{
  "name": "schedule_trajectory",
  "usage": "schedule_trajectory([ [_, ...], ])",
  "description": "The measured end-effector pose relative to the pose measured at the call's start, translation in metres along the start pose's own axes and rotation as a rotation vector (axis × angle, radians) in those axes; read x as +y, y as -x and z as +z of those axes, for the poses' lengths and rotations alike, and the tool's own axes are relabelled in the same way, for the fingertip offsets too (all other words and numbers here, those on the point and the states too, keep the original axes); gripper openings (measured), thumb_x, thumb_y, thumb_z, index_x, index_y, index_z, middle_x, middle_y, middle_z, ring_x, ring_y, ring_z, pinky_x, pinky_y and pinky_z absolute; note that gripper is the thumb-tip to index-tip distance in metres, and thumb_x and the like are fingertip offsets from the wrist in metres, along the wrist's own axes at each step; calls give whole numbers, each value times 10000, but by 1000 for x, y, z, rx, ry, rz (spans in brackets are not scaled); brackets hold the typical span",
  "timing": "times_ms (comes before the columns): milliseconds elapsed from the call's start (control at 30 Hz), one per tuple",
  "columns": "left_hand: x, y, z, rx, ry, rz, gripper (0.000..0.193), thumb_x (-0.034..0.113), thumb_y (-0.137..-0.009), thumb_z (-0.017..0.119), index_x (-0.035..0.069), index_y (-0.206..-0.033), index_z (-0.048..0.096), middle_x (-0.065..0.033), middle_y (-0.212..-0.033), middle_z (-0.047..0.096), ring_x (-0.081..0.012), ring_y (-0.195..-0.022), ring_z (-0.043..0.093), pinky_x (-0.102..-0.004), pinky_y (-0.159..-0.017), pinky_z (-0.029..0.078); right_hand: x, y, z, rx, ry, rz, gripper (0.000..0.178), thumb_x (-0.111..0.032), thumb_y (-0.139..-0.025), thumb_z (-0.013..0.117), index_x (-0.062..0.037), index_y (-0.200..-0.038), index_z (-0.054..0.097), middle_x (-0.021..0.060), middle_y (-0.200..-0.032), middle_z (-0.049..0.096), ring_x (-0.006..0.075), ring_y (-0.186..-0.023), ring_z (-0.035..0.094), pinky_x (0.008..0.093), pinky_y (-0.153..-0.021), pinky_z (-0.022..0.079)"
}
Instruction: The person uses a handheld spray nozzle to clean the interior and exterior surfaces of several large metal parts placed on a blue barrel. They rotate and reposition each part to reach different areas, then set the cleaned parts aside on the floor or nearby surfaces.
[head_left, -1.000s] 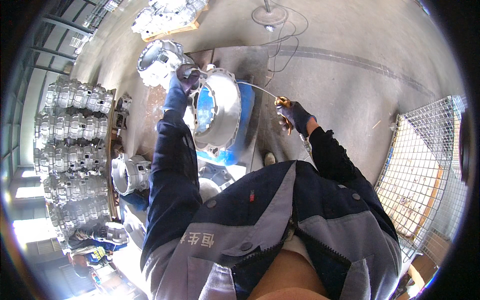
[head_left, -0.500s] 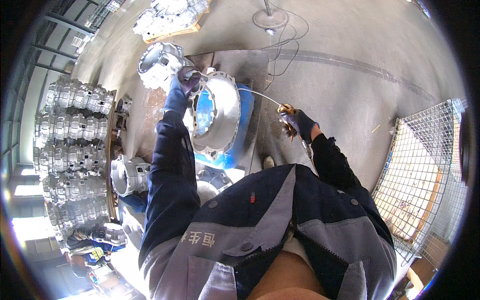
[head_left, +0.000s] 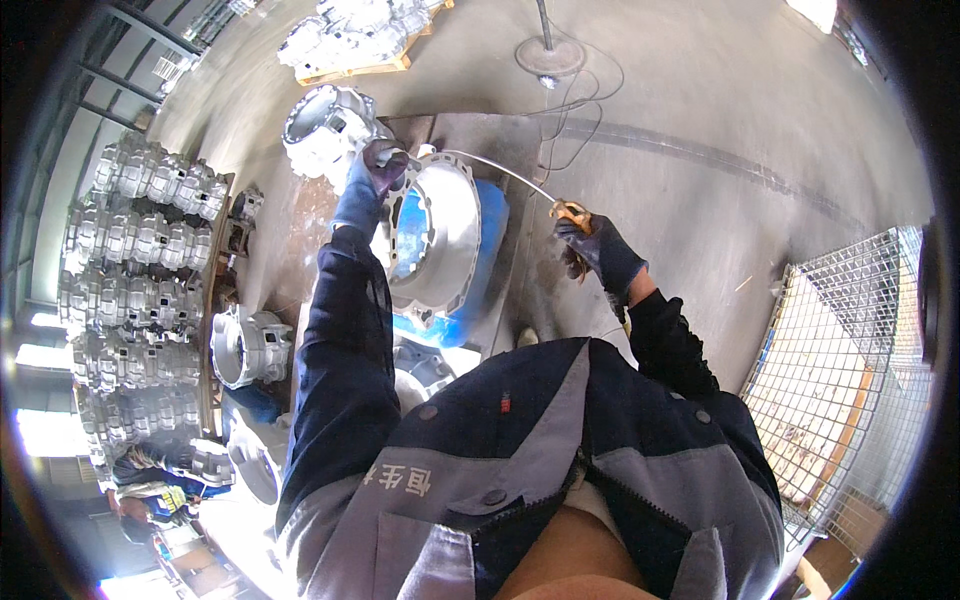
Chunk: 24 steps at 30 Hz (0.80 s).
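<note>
A large silver cast-metal housing (head_left: 455, 240), ring-shaped with a wide round opening, stands on a blue support (head_left: 490, 225) on the bench. At its far left edge my left hand (head_left: 372, 185), in a dark glove, grips the rim. My right hand (head_left: 608, 252), also gloved, is closed round an air blow gun (head_left: 570, 212) to the right of the housing. The gun's long thin curved tube reaches left to the housing's far rim. Whether its tip touches the metal I cannot tell. Another silver housing (head_left: 325, 128) sits just beyond my left hand.
Stacked silver castings (head_left: 140, 300) line the left side. Another housing (head_left: 245, 345) stands beside the bench. A wire mesh cage (head_left: 830, 370) is at right. A pole base (head_left: 550, 57) with a loose hose stands ahead, beside a loaded pallet (head_left: 365, 65). A person (head_left: 165, 485) bends at lower left.
The air gun's tube tip has shifted from the housing's right side to its far rim. My right hand has moved slightly. My left hand stays on the housing's rim.
</note>
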<state>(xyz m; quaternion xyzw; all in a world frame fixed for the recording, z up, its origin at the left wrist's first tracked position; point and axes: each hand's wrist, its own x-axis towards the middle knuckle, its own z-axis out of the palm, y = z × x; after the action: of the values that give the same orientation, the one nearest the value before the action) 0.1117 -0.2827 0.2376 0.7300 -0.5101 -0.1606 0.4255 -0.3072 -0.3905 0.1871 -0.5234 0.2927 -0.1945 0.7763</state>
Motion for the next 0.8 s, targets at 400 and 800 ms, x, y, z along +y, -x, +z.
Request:
schedule_trajectory([
  [400,6,-2,8,-11,17,-23,254,182,-905,699,44,-1110,641,-33,-903,686,-131,-796,630,-274,-709,521,-16,17,19,43,135,53,154,-112,-937,648,-10,-1050,669,9,-768,623,89,-609,566,252,-527,463],
  [800,-18,24,-42,128,160,-205,295,312,-914,708,62,-1064,664,1,-789,644,-119,-648,570,-305,-582,472,-48,40,27,-446,271,56,278,-215,-956,639,-19,-1152,649,25,-851,662,79,-750,619,241,-649,495],
])
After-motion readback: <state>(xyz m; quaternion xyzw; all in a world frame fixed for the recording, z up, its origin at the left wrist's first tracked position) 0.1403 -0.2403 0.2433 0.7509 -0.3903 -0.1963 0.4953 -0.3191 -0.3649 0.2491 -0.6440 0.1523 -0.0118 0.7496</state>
